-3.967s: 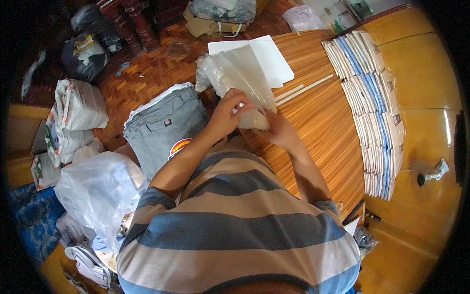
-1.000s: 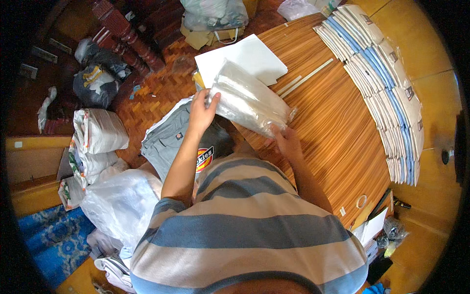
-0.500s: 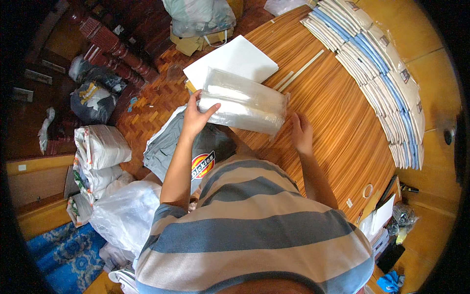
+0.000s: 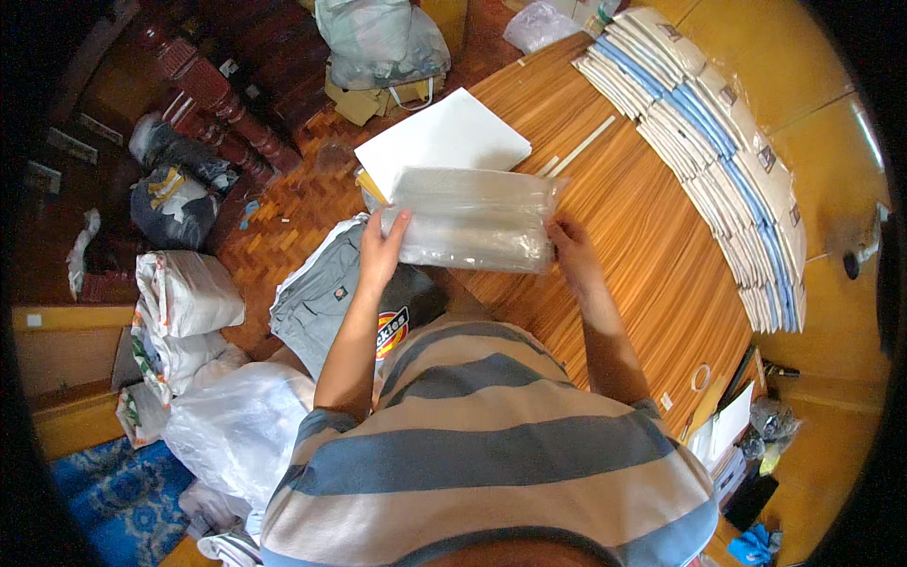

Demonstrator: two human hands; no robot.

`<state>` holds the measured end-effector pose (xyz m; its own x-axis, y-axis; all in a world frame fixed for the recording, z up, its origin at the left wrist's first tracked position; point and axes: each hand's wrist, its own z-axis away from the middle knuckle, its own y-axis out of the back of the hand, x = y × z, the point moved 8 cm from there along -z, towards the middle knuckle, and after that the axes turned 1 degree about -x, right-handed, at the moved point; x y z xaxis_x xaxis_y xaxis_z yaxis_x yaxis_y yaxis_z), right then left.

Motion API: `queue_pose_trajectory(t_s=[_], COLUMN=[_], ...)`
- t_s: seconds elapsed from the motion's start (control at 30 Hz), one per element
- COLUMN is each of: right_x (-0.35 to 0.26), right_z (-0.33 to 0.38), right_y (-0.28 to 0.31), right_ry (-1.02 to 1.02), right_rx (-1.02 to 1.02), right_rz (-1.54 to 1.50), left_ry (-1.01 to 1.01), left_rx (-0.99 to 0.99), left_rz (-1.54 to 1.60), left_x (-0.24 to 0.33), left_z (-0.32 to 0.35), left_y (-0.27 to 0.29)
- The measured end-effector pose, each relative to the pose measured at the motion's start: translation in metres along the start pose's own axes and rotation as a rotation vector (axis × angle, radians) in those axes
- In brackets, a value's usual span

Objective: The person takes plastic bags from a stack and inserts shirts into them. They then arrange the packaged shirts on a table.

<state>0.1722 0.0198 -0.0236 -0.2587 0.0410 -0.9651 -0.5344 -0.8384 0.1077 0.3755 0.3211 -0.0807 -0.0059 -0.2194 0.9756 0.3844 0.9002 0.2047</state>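
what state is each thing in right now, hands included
Left hand: closed on the clear plastic's left end
Right hand: at the clear plastic's right end, fingers bent
Clear plastic: spread out, somewhat wrinkled, held up
White sheets: stacked flat, partly covered in this view
Grey garment: folded
Cream and blue garments: folded, lined up in overlapping rows
Large translucent bag: crumpled
White ring: lying on the table

The left forearm (image 4: 346, 350) and right forearm (image 4: 609, 345) reach forward, well apart, the left hand (image 4: 380, 251) gripping with thumb uppermost, the right hand (image 4: 574, 253) pinching with bent fingers (image 4: 559, 232).
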Motion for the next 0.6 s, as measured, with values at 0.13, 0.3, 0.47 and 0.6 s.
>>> queue_pose_trajectory(t_s=[0.13,0.3,0.47,0.6], right_x=[-0.148,-0.219,-0.187,-0.140], right_z=[0.046,0.072,0.079,0.089], right_y=[-0.021,-0.025,-0.013,0.013], right_ry=[0.215,0.281,0.272,0.205], right_rx=[-0.106,-0.168,-0.023,0.023], right_rz=[0.107,0.008,0.163,0.213], left_ry=[0.159,0.465,0.463,0.155], left_rx=[-0.023,-0.472,-0.749,-0.879], left_rz=[0.441,0.879,0.494,-0.293], left_x=[0.010,0.023,-0.026,0.000], left_z=[0.024,0.064,0.083,0.075], left_y=[-0.018,-0.090,-0.126,-0.102])
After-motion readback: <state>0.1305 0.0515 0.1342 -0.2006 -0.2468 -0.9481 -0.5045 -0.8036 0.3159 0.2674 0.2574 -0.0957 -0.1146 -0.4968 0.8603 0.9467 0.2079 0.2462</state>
